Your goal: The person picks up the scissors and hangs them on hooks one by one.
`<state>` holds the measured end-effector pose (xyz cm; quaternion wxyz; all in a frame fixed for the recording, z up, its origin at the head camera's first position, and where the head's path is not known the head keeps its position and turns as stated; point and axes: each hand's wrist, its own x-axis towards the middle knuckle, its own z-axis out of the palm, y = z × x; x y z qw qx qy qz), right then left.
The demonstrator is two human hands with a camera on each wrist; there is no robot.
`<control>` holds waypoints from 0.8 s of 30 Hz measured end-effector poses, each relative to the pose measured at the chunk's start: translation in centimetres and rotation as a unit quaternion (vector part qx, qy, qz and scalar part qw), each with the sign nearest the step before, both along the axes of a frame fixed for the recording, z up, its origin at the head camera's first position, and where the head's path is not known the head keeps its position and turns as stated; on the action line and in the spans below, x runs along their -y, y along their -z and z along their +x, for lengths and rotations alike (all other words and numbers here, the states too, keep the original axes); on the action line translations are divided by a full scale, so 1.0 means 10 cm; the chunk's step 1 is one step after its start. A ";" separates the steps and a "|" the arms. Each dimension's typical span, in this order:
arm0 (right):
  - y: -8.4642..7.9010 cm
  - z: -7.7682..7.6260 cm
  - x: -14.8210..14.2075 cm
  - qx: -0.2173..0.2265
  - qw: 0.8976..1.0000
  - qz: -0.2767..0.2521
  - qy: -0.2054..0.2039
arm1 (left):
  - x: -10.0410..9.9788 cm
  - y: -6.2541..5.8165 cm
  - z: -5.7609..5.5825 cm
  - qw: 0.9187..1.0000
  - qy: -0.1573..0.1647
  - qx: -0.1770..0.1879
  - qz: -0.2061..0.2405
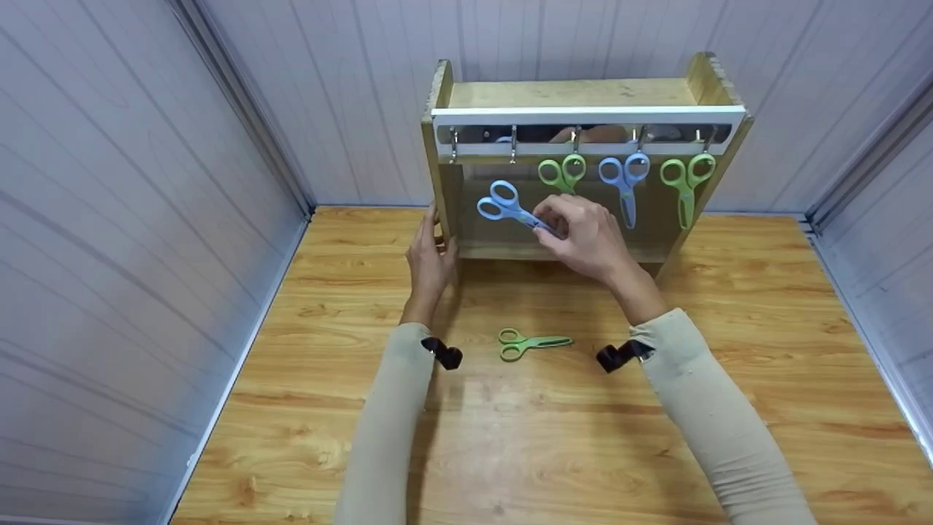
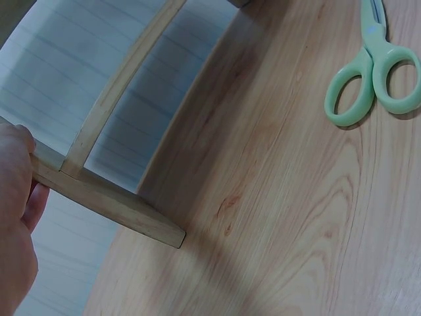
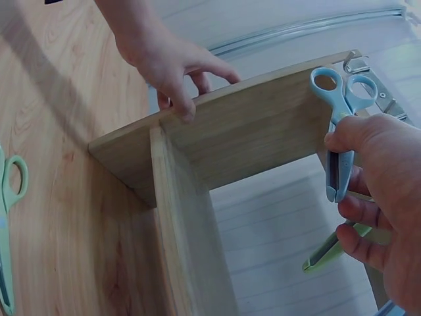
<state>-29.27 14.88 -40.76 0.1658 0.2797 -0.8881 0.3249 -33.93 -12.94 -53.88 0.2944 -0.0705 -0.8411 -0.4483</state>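
My right hand [image 1: 587,237] pinches a pair of blue scissors [image 1: 508,204] by the blades, handle loops pointing up and left, in front of a wooden rack [image 1: 568,95]. In the right wrist view, the thumb presses on the blades of these blue scissors [image 3: 341,112] below the hooks. My left hand [image 1: 430,259] grips the rack's left side panel, thumb on the inner face and fingers over the edge [image 3: 171,72]. Along the hook rail [image 1: 583,148] hang green scissors [image 1: 561,173], blue scissors [image 1: 625,182] and more green scissors [image 1: 685,189]; the two leftmost hooks hold nothing.
Another pair of green scissors [image 1: 536,343] lies on the wood-grain table [image 1: 496,452] in front of the rack, blades pointing right. Pale panelled walls [image 1: 146,219] enclose the table at the left, back and right.
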 end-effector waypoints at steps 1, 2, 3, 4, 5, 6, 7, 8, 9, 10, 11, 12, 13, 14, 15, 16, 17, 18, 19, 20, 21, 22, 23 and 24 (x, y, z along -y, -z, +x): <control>-0.01 0.00 0.00 0.001 1.000 -0.001 0.000 | 0.00 0.00 0.00 1.000 -0.002 0.000 -0.001; -0.02 0.00 0.01 0.004 1.000 -0.003 -0.001 | 0.00 0.00 0.00 1.000 -0.003 0.001 -0.002; -0.02 0.00 0.01 0.005 1.000 -0.003 0.000 | 0.00 0.00 0.00 1.000 -0.004 0.002 -0.003; -0.03 0.01 0.02 0.005 1.000 -0.004 0.000 | -0.01 0.00 0.00 1.000 -0.005 0.002 -0.003; -0.04 0.01 0.02 0.006 1.000 -0.005 0.000 | -0.01 0.00 0.00 1.000 -0.006 0.003 -0.003; -0.04 0.01 0.02 0.007 1.000 -0.007 0.001 | -0.01 0.00 0.00 1.000 -0.007 0.003 -0.003; -0.05 0.01 0.03 0.006 1.000 -0.009 0.001 | -0.01 0.00 0.00 1.000 -0.008 0.002 -0.003; -0.06 0.01 0.03 0.005 1.000 -0.010 0.002 | -0.01 0.00 0.00 1.000 -0.008 0.002 -0.002; -0.07 0.01 0.04 0.003 1.000 -0.012 0.003 | -0.01 -0.01 0.00 1.000 -0.007 0.001 -0.002; -0.08 0.01 0.04 0.001 1.000 -0.015 0.004 | -0.01 -0.01 0.00 1.000 -0.007 0.001 -0.001; -0.08 0.00 0.05 -0.001 1.000 -0.017 0.005 | -0.01 -0.01 0.00 1.000 -0.007 0.000 -0.002; -0.09 0.00 0.05 -0.002 1.000 -0.020 0.006 | -0.01 -0.01 0.00 1.000 -0.007 -0.001 -0.002; -0.10 0.00 0.06 -0.003 1.000 -0.023 0.008 | -0.01 -0.01 0.00 1.000 -0.007 -0.001 -0.002; -0.10 0.00 0.06 -0.004 1.000 -0.027 0.009 | -0.01 -0.01 0.00 1.000 -0.007 -0.002 -0.002; -0.11 0.00 0.07 -0.004 0.999 -0.031 0.010 | -0.01 -0.01 0.00 1.000 -0.007 -0.003 -0.002; -0.12 0.00 0.07 -0.004 0.999 -0.034 0.012 | -0.01 -0.01 0.00 1.000 -0.007 -0.005 -0.002; -0.12 0.00 0.07 -0.003 0.999 -0.038 0.013 | -0.01 -0.01 -0.01 1.000 -0.007 -0.006 -0.002; -0.12 0.00 0.07 -0.002 0.999 -0.041 0.014 | -0.01 -0.01 -0.01 1.000 -0.007 -0.007 -0.002; -0.13 0.00 0.08 -0.001 0.999 -0.044 0.015 | -0.01 -0.01 -0.01 1.000 -0.006 -0.008 -0.001; -0.13 0.00 0.07 -0.001 0.999 -0.046 0.016 | -0.01 -0.01 -0.01 1.000 -0.006 -0.008 -0.001; -0.13 0.00 0.07 -0.001 0.999 -0.048 0.017 | -0.01 -0.01 -0.01 1.000 -0.006 -0.008 0.000; -0.14 0.00 0.07 -0.002 0.999 -0.050 0.018 | -0.01 -0.01 -0.01 1.000 -0.005 -0.007 0.000; -0.14 -0.01 0.07 -0.002 0.998 -0.052 0.018 | -0.01 -0.01 -0.01 1.000 -0.003 -0.005 0.001; -0.14 -0.01 0.07 -0.003 0.998 -0.054 0.019 | -0.01 -0.01 -0.01 1.000 -0.002 -0.003 0.002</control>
